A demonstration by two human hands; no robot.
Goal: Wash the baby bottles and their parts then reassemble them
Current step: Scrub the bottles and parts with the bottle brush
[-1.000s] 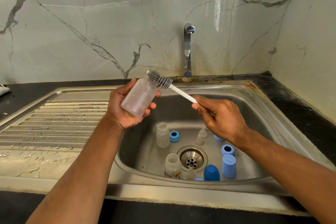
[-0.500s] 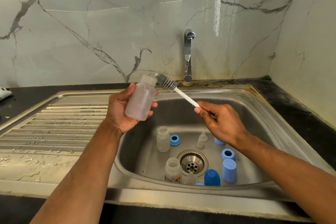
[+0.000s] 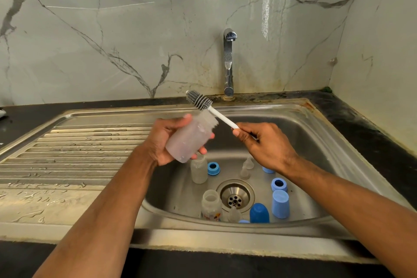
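Observation:
My left hand (image 3: pixel 164 140) grips a frosted clear baby bottle (image 3: pixel 190 137), tilted with its open mouth up and to the right, over the sink's left side. My right hand (image 3: pixel 264 144) pinches the white handle of a bottle brush (image 3: pixel 199 100); its grey bristle head is outside the bottle, just above and left of the mouth. In the steel sink (image 3: pixel 316 146) stand two more clear bottles (image 3: pixel 199 170) (image 3: pixel 211 207), clear teats (image 3: pixel 247 166), blue collars (image 3: pixel 213 168) (image 3: pixel 279 184), a light blue cap (image 3: pixel 280 204) and a dark blue cap (image 3: pixel 259 213).
The chrome tap (image 3: pixel 228 63) rises behind the sink against a marble wall; no water runs. A ribbed, wet drainboard (image 3: pixel 74 151) lies to the left. The drain strainer (image 3: pixel 234 196) sits mid-basin. Dark countertop (image 3: pixel 370 142) borders the right side and back.
The bottle has tipped further, its mouth now pointing right. The brush head stays outside the mouth, lying just above and behind its rim. Both hands shifted slightly.

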